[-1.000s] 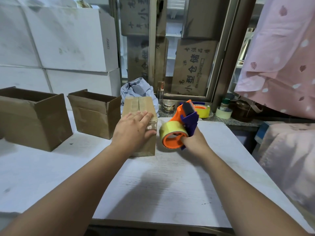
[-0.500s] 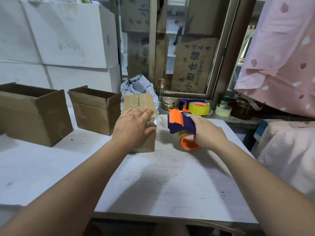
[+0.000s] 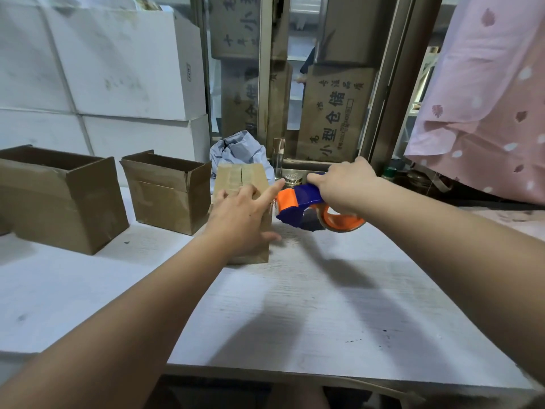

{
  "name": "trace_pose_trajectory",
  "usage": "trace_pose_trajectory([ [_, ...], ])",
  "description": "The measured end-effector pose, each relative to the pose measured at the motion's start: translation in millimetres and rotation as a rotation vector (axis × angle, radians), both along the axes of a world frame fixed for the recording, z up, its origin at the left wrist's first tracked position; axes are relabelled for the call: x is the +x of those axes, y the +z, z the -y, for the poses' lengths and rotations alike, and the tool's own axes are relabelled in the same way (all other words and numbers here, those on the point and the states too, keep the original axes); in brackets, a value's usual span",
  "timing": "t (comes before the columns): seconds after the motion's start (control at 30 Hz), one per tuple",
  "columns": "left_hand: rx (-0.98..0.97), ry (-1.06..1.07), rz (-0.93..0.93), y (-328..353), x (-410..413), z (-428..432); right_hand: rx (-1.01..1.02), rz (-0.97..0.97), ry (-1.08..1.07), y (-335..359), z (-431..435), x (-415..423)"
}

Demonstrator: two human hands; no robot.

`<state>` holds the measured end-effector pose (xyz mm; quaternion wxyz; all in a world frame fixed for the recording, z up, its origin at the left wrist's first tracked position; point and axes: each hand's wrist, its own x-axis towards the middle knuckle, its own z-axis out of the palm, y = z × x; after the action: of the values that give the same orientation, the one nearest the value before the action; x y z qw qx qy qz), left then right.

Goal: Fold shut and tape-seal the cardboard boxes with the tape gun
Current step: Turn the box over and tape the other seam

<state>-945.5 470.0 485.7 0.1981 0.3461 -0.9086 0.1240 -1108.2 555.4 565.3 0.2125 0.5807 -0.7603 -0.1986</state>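
At the left of the counter (image 3: 295,305) two open boxes (image 3: 168,190) wait. The left grip (image 3: 239,219) presses the closed box (image 3: 240,178) with straight fingers, but its forefinger now lifts toward the tape gun (image 3: 298,202), which the right grip (image 3: 345,184) clasps and has brought nose-first beside the box. Probably taping begins soon. The tape end is hidden behind that forefinger.

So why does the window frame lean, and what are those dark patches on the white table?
Head view: the wide-angle lens tilts the metal window frame; the patches on the white table are soft shadows of the arms; the left hand and right hand look slightly blurred.
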Motion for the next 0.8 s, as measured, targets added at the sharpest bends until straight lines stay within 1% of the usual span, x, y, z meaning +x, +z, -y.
trace_pose_trajectory([
  [0.1, 0.061, 0.032, -0.048, 1, -9, -4, 0.014, -0.071, -0.014, 10, 5, 11],
  [0.13, 0.04, 0.049, -0.078, 0, -13, -8, 0.025, -0.087, -0.03, 13, 7, 14],
  [0.23, -0.111, 0.062, -0.15, -15, -26, -19, 0.06, -0.07, -0.088, 19, 14, 22],
  [0.3, -0.191, 0.044, -0.289, -25, -32, -19, 0.081, -0.058, -0.101, 23, 17, 25],
  [0.37, -0.183, 0.033, -0.395, -30, -35, -18, 0.097, -0.049, -0.095, 24, 20, 26],
  [0.5, -0.19, 0.016, -0.461, -28, -38, -19, 0.131, -0.039, -0.105, 24, 25, 25],
  [0.57, -0.19, 0.013, -0.456, -29, -40, -19, 0.139, -0.039, -0.12, 23, 26, 25],
  [0.67, -0.271, 0.006, -0.336, -42, -42, -19, 0.197, -0.086, -0.169, 10, 27, 29],
  [0.73, -0.319, -0.005, -0.281, -50, -42, -17, 0.264, -0.06, -0.177, -5, 28, 26],
  [0.8, -0.325, 0.0, -0.234, -51, -41, -14, 0.295, -0.011, -0.156, -10, 27, 20],
])
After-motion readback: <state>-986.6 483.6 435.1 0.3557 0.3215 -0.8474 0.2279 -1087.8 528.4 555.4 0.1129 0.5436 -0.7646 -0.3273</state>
